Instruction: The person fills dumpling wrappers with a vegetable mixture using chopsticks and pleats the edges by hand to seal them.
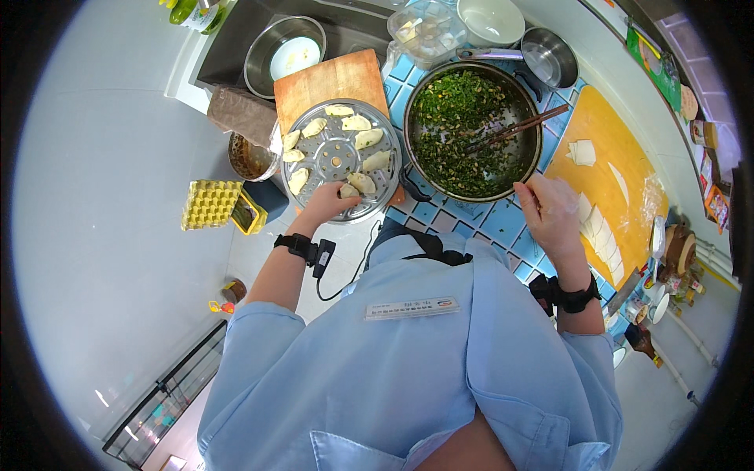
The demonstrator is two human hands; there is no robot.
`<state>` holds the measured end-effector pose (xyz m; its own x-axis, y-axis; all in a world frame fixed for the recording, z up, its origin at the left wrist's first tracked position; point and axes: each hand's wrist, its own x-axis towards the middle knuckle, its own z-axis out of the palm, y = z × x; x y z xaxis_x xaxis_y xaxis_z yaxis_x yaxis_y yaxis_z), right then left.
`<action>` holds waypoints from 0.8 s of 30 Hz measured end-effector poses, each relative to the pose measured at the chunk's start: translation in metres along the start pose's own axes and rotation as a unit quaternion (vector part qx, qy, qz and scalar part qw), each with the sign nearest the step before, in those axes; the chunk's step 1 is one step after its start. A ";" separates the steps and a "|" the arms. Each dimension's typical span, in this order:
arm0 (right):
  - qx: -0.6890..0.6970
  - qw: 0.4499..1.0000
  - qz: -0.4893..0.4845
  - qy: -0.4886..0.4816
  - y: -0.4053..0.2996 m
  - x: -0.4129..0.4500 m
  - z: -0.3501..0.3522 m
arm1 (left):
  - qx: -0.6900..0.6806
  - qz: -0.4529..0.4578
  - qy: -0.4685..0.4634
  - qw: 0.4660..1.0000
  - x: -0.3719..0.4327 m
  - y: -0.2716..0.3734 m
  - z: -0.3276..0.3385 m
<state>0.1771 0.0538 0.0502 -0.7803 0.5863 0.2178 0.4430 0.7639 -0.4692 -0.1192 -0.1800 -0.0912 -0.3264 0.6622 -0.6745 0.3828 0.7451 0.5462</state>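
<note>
My left hand (326, 204) is at the near edge of a round perforated metal steamer tray (337, 141), its fingers around a dumpling (349, 191). Several other folded dumplings (367, 139) form a ring on the tray. Beside the near-right rim of a wide metal bowl (533, 162) is my right hand (549, 213), dusted with flour; nothing shows in it, and its fingers are partly hidden. Chopped green filling (462, 103) lies in the bowl, with a pair of wooden chopsticks (518, 128) leaning on its rim.
A yellow cutting board (633, 171) to the right carries overlapping dough wrappers (602, 238) and loose flour. Under the tray is a wooden board (330, 82), near a sink (230, 56). A small saucepan (551, 57) and a plastic container (427, 32) stand behind the bowl.
</note>
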 end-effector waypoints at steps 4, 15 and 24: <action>0.000 1.000 0.001 -0.004 0.001 -0.001 0.001 | 0.218 0.019 0.039 0.975 0.005 0.004 0.006; 0.003 1.000 0.003 0.003 0.001 -0.005 0.004 | -0.107 -0.100 -0.005 0.989 0.003 -0.010 0.009; 0.000 0.998 0.054 0.009 0.014 -0.016 0.005 | -0.003 -0.080 0.017 0.997 -0.004 0.001 -0.011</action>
<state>0.1937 0.0538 0.0355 -0.7195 0.6703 0.1818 0.5245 0.6960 -0.4904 -0.1265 -0.1811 -0.0823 -0.4112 0.5377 -0.7361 0.3180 0.8414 0.4370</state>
